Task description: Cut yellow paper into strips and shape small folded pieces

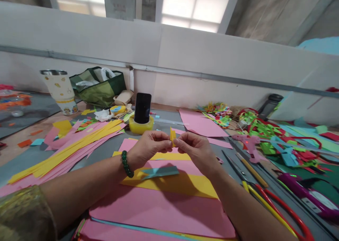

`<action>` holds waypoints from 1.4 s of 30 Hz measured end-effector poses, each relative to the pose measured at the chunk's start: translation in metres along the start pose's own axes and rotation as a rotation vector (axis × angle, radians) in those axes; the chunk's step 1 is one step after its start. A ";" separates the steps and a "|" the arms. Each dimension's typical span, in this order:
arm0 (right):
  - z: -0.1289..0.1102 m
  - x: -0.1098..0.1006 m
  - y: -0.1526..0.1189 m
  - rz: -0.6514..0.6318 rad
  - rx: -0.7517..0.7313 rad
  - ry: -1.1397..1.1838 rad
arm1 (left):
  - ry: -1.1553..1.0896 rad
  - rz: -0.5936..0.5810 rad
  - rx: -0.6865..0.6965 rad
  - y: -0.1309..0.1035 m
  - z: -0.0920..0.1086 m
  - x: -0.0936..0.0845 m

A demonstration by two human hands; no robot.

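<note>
A small folded yellow paper piece (172,136) is pinched between both hands, upright, over the paper stack. My left hand (154,146), with a green bead bracelet at its wrist, closes its thumb and fingers on the lower left of the piece. My right hand (197,152) grips it from the right with thumb and fingertips. Beneath the hands lie pink sheets (164,207) with a yellow strip (196,185) across them and a blue folded strip (161,172) on top.
A phone (142,107) stands in a yellow tape roll (141,126) behind the hands. Yellow and pink strips (76,147) lie left. Scissors (249,184), a pink glue gun (250,143) and a purple device (308,195) are right. A cup (60,92) and green bag (99,89) stand back left.
</note>
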State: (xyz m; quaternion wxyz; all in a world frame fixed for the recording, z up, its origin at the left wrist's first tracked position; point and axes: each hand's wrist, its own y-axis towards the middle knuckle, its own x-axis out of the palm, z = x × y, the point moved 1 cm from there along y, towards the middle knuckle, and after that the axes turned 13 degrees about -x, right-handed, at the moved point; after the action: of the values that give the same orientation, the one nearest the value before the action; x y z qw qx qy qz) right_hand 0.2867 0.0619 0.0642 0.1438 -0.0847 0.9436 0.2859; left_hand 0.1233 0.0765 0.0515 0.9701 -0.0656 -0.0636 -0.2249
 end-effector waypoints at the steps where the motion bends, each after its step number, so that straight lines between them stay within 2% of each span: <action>1: 0.000 0.000 0.000 -0.002 -0.009 -0.009 | 0.001 0.008 -0.004 0.000 0.000 0.000; 5: -0.001 0.001 0.000 -0.003 -0.028 -0.054 | 0.009 0.012 -0.024 -0.001 0.000 0.000; 11: -0.003 0.001 -0.001 0.023 0.035 -0.034 | 0.044 -0.008 0.010 -0.002 0.001 0.000; 18: -0.008 0.000 -0.003 0.024 -0.049 -0.253 | 0.100 -0.037 0.016 -0.004 0.002 0.001; 28: -0.007 -0.001 -0.005 0.018 -0.112 -0.391 | 0.161 -0.022 0.065 -0.004 0.001 0.002; 33: -0.008 0.001 -0.006 0.019 -0.119 -0.392 | 0.084 -0.052 0.043 -0.006 0.000 0.002; 42: -0.006 0.004 -0.006 0.029 -0.110 -0.384 | 0.057 0.027 0.029 -0.003 -0.002 0.004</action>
State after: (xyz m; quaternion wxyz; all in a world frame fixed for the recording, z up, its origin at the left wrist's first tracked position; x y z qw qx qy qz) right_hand 0.2826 0.0534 0.0647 0.3121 -0.0225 0.8830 0.3500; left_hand 0.1259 0.0715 0.0502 0.9753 -0.0460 -0.0381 -0.2126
